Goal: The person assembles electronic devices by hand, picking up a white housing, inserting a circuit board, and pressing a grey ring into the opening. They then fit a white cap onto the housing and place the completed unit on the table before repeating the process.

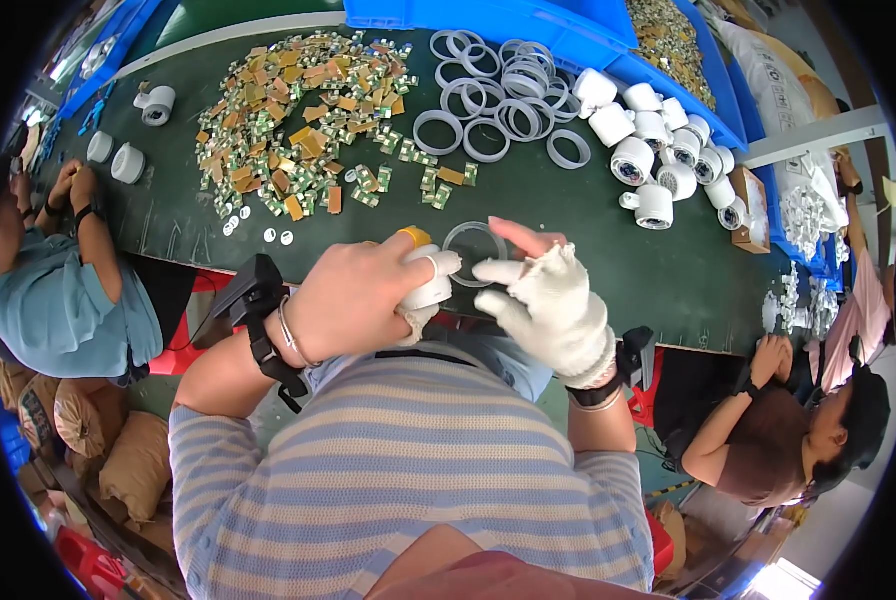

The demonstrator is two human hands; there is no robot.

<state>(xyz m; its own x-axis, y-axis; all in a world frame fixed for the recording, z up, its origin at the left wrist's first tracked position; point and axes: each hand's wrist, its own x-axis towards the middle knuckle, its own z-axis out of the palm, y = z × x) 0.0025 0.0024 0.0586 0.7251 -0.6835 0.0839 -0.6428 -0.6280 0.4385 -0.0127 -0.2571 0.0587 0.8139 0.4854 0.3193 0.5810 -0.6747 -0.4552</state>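
Observation:
My left hand (361, 290) is closed around a white cylindrical housing (430, 287); a yellow band covers one of its fingertips. Fingers apart, my right hand (553, 295) wears a white glove with the index finger bare. Just behind that hand is a clear plastic ring (475, 255) at the table's near edge, its right side partly overlapped by the fingers. Whether they touch the ring, I cannot tell.
Small circuit boards (298, 120) are heaped across the green table (368, 235). Translucent rings (518, 90) and white camera housings (658, 150) lie toward the back right. Blue bins (488, 22) line the far side. People sit at left (58, 270) and right (768, 430).

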